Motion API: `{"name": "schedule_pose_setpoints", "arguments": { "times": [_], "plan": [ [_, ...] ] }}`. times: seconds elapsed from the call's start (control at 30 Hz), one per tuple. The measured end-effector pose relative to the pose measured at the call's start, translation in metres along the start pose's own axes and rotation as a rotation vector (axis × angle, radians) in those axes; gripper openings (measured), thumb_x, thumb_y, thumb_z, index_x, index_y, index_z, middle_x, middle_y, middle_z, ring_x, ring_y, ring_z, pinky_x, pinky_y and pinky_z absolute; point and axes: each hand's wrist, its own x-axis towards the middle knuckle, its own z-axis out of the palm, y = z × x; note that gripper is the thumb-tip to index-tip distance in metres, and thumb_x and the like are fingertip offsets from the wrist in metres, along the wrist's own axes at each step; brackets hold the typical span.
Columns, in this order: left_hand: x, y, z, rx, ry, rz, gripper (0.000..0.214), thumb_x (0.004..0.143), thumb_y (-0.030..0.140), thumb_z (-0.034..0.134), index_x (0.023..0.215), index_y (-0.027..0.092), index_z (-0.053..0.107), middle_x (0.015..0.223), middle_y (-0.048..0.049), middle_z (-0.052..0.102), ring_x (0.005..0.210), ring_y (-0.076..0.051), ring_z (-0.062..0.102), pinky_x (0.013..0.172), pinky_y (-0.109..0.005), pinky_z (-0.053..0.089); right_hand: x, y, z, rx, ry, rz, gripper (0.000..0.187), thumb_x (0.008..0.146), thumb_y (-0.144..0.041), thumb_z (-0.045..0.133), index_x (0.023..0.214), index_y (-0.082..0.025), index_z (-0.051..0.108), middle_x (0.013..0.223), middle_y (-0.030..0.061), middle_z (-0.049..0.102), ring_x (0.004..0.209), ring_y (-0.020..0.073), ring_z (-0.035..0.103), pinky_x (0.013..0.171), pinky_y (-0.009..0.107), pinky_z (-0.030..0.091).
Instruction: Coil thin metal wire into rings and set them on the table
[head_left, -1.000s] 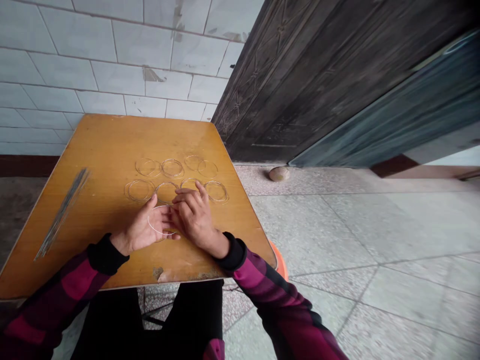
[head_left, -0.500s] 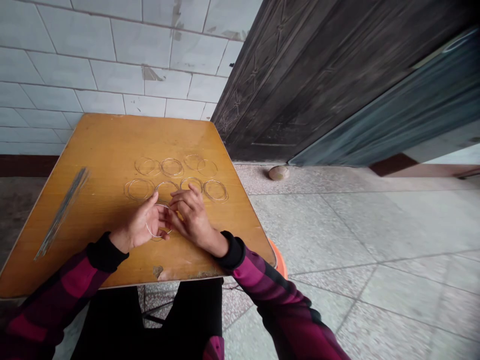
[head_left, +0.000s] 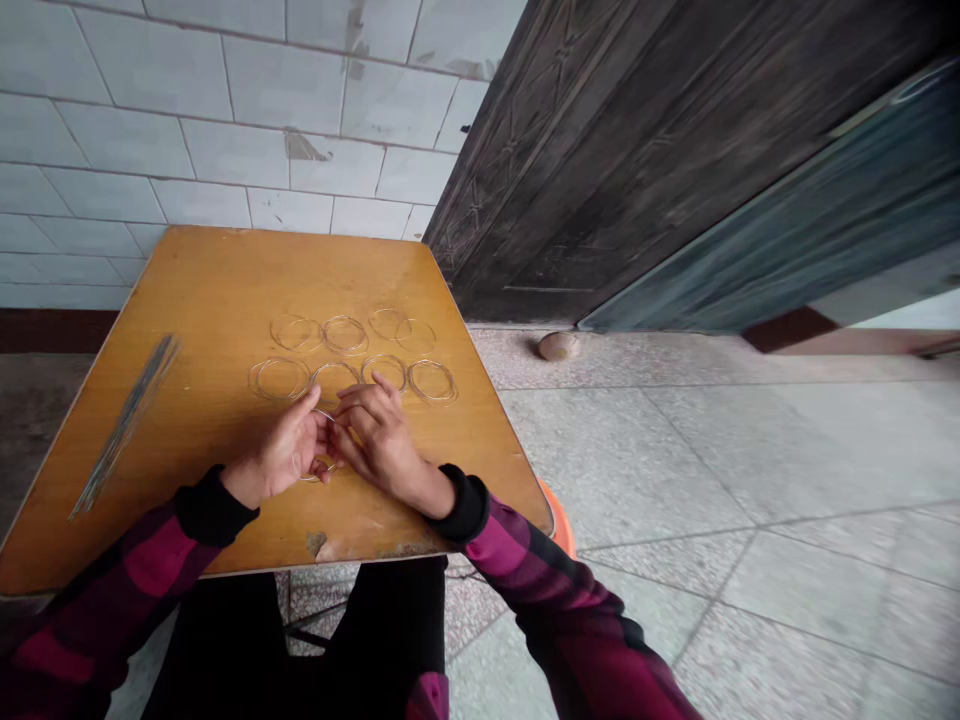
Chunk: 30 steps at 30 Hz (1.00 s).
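Drawing closer together than a moment ago, the left hand [head_left: 279, 450] and right hand [head_left: 379, 440] are curling narrowly around a thin wire ring [head_left: 322, 411], holding it just below two rows of wire rings [head_left: 279, 379] lying on the wooden table [head_left: 225, 290].

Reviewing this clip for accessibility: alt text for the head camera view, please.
The left hand and right hand hold a thin wire ring over a wooden table, below two rows of wire rings. A bundle of straight wires lies to the left.
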Motion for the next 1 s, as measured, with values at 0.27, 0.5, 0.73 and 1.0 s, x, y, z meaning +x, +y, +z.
{"name": "schedule_pose_setpoints", "arguments": {
  "times": [0.27, 0.5, 0.73, 1.0],
  "plan": [
    [-0.002, 0.006, 0.002, 0.146, 0.008, -0.028, 0.068, 0.08, 0.077, 0.045, 0.079, 0.011, 0.061, 0.074, -0.0081, 0.06, 0.065, -0.017, 0.058, 0.047, -0.025, 0.046, 0.001, 0.002, 0.0, 0.257, -0.056, 0.141, 0.007, 0.087, -0.018, 0.053, 0.081, -0.02, 0.056, 0.091, 0.0075, 0.064, 0.096, 0.0233, 0.061, 0.097, 0.048, 0.042],
    [-0.003, 0.006, 0.002, 0.435, 0.147, 0.262, 0.06, 0.082, 0.073, 0.047, 0.092, 0.016, 0.062, 0.088, -0.0086, 0.064, 0.081, -0.021, 0.063, 0.07, -0.037, 0.054, 0.003, 0.007, -0.001, 0.243, -0.076, 0.135, 0.009, 0.09, -0.018, 0.05, 0.082, -0.019, 0.054, 0.092, 0.0093, 0.063, 0.092, 0.0231, 0.058, 0.087, 0.042, 0.044],
    [-0.011, 0.011, -0.003, 1.61, 0.382, 1.228, 0.014, 0.091, 0.016, 0.055, 0.093, 0.017, 0.069, 0.1, -0.0092, 0.064, 0.095, -0.021, 0.059, 0.084, -0.039, 0.049, 0.003, 0.01, -0.004, 0.092, -0.097, 0.096, 0.007, 0.09, -0.018, 0.051, 0.086, -0.018, 0.057, 0.095, 0.01, 0.064, 0.096, 0.0247, 0.058, 0.099, 0.049, 0.036],
    [-0.018, 0.021, 0.0, 1.876, 0.101, 1.229, 0.019, 0.094, 0.011, 0.048, 0.086, 0.016, 0.065, 0.088, -0.0054, 0.062, 0.084, -0.018, 0.053, 0.075, -0.033, 0.046, 0.004, 0.027, -0.005, 0.77, -0.399, 0.428, 0.013, 0.086, -0.028, 0.061, 0.082, -0.016, 0.065, 0.083, 0.003, 0.065, 0.078, 0.0147, 0.058, 0.078, 0.032, 0.044]
  ]
}}
